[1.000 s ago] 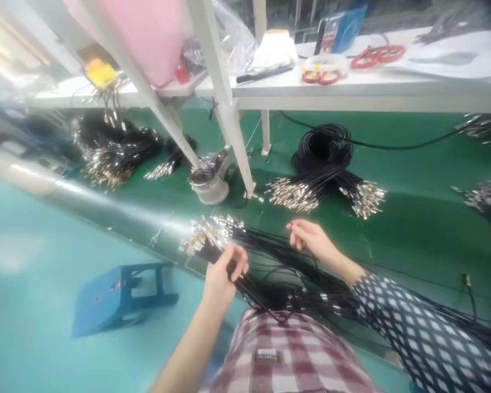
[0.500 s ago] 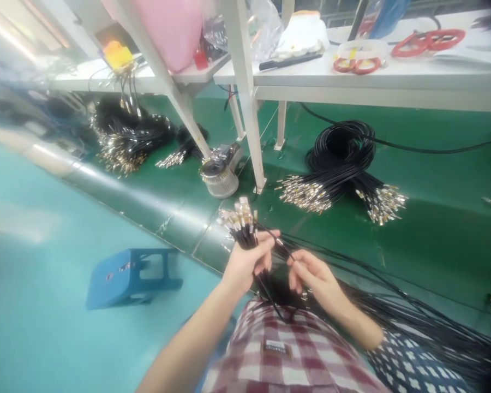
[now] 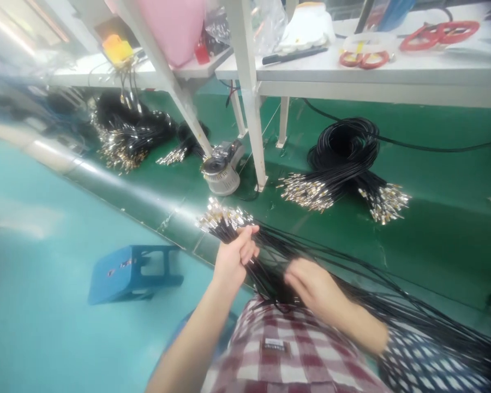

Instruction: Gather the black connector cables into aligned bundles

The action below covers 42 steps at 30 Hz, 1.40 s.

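Head: left hand (image 3: 234, 256) grips cable bundle (image 3: 270, 262) (connectors above).

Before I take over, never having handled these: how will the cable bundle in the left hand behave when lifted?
Probably floppy: the cable bundle droops and fans out behind the left hand. Likely to tangle, since loose strands spread past the right hand. The metal connector ends may weigh that tip down.

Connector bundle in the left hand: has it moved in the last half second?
Yes. The connector bundle in the left hand has tipped leftward, away from the white post.
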Each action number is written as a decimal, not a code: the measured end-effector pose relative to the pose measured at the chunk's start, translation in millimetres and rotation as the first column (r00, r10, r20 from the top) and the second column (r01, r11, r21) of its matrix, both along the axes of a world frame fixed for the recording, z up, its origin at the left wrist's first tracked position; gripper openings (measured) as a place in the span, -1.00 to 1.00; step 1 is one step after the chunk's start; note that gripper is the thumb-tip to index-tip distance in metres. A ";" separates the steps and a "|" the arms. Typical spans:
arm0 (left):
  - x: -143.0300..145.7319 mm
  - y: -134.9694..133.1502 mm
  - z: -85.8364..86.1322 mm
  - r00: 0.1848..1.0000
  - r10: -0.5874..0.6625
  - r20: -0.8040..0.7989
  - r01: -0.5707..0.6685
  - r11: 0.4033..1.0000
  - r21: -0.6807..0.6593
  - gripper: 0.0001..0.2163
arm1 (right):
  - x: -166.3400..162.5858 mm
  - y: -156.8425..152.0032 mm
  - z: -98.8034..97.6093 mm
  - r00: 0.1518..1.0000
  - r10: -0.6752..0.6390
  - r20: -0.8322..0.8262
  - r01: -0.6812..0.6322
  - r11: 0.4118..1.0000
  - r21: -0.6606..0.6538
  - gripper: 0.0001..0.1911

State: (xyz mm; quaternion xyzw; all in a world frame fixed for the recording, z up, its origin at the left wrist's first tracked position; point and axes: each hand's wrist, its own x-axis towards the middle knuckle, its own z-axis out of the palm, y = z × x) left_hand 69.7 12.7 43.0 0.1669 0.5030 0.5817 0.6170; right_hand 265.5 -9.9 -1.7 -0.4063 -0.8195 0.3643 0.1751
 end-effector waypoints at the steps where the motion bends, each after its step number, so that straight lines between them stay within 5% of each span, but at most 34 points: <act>1: -2.9 -1.2 -1.7 1.000 0.011 0.017 -0.011 1.000 -0.009 -0.78 | 14.9 -7.0 -10.4 0.998 0.041 0.042 -0.040 0.999 -0.019 -0.68; 5: -7.9 -6.1 -7.4 0.998 -0.007 0.059 0.008 1.000 -0.019 -0.80 | 45.2 -15.1 -24.0 0.996 -0.014 0.087 0.023 0.994 -0.107 -0.79; 10: -4.3 -8.2 -4.8 0.998 -0.037 0.042 0.038 0.999 -0.010 -0.79 | -15.7 4.7 11.8 0.988 -0.050 -0.145 0.017 0.976 -0.218 -0.73; 15: -10.2 -14.4 -7.6 0.992 -0.119 0.033 0.120 0.993 -0.020 -0.71 | -49.9 17.2 25.5 0.993 -0.002 -0.119 -0.015 0.989 -0.149 -0.66; 18: -18.7 -19.9 -14.6 0.996 -0.087 0.026 0.089 0.991 -0.097 -0.67 | -47.5 39.1 9.4 0.991 0.130 -0.038 -0.135 0.962 -0.237 -0.66; 23: -32.4 -30.9 -22.1 0.997 -0.064 0.045 0.067 0.997 -0.048 -0.61 | -56.6 89.4 -54.2 0.940 -0.152 0.306 0.218 0.957 -0.193 -0.74; 28: -32.0 -39.3 -19.9 0.993 -0.076 0.095 0.076 0.997 -0.003 -0.51 | -69.3 99.4 -92.0 0.925 -0.182 0.332 0.253 0.949 -0.187 -0.88; 33: -25.2 -34.0 -21.0 0.987 -0.007 0.158 0.014 0.999 -0.041 -0.52 | -35.6 82.5 -68.7 0.972 -0.161 0.170 0.208 0.929 -0.307 -0.82; 37: -18.2 -21.6 -18.4 0.994 0.003 0.107 0.000 1.000 -0.025 -0.79 | 0.7 48.8 -42.9 0.982 -0.154 -0.111 0.090 0.894 -0.439 -0.78; 42: -8.2 -8.8 -10.6 0.996 -0.021 0.084 0.020 1.000 0.014 -0.71 | 25.7 8.3 -31.0 0.978 -0.147 -0.148 0.084 0.926 -0.368 -0.78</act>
